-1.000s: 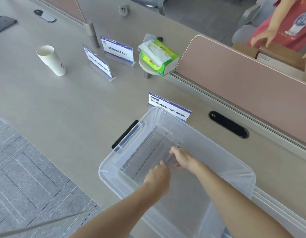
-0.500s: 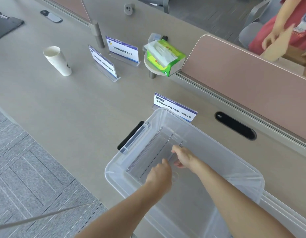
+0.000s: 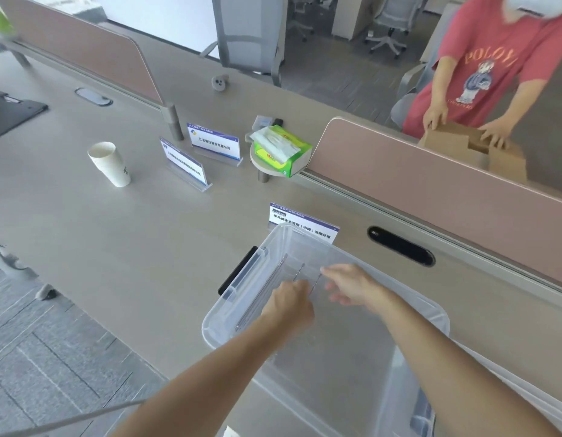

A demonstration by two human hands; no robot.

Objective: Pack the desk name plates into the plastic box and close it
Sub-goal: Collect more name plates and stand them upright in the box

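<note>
In the clear plastic box (image 3: 336, 367): left hand (image 3: 290, 302) and right hand (image 3: 352, 285).
Right fingers spread over clear name plates (image 3: 267, 291); left fingers curled, their grip hidden.

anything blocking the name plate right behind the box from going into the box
Nothing visible does. The name plate stands just beyond the far rim of the plastic box, which is open with no lid on it. Only the left hand and right hand are inside, over the clear plates already in it.
</note>
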